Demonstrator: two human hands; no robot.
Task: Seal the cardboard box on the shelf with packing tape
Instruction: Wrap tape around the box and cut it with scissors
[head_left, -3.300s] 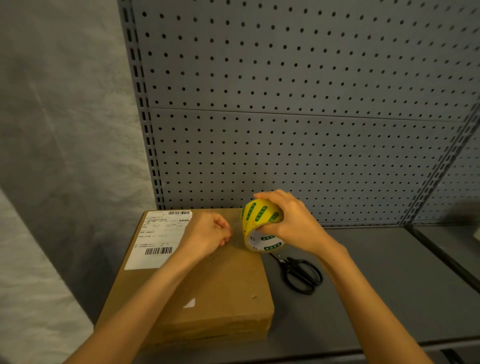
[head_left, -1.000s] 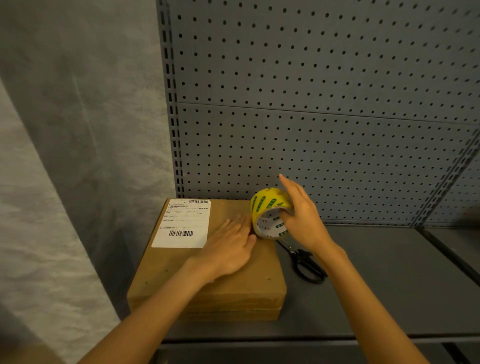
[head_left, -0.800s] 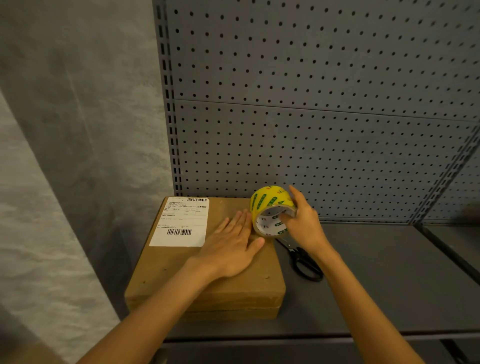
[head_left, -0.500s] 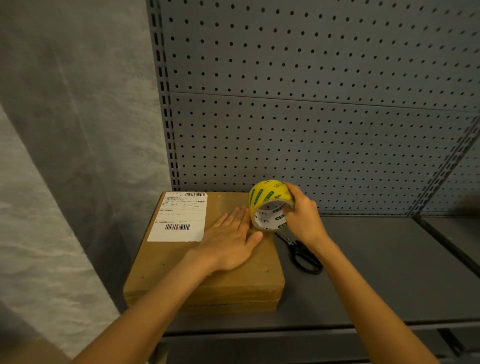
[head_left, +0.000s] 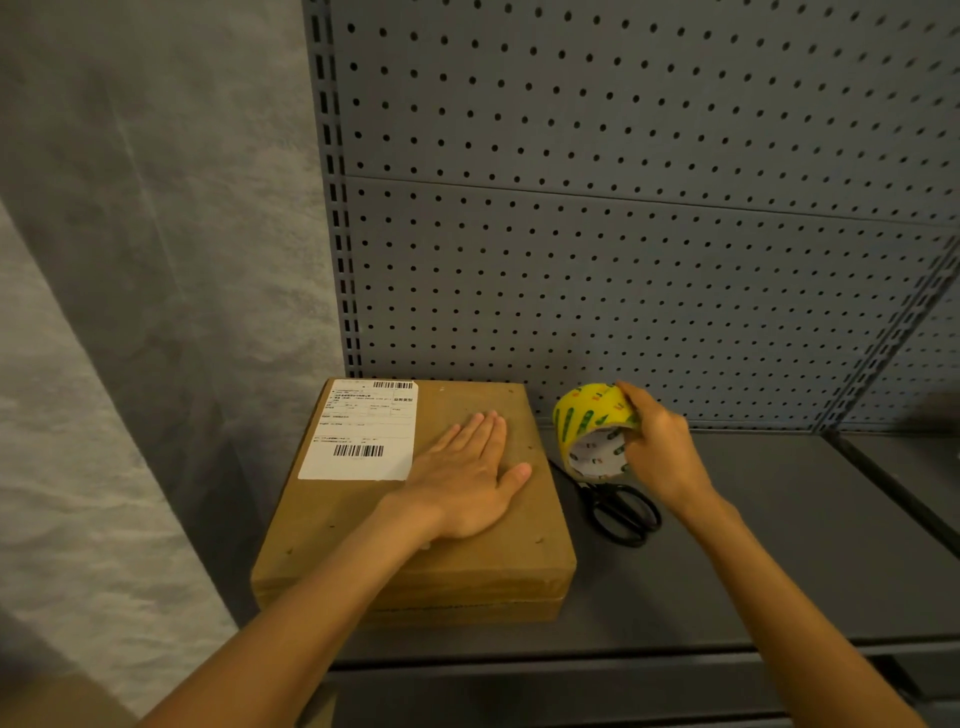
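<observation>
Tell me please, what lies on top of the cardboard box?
On the cardboard box lie a white shipping label and the left hand, flat with straight fingers. What the palm covers cannot be seen; any tape on the lid cannot be made out.

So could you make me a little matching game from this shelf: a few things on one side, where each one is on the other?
Things:
1. tape roll
2. scissors
3. shipping label
4. left hand

Places:
A. stuck on the cardboard box top, far left part
B. lying on the shelf, right of the box
C. flat on the box top
D. held in the right hand

Pairs: 1-D, 2-B, 3-A, 4-C
</observation>
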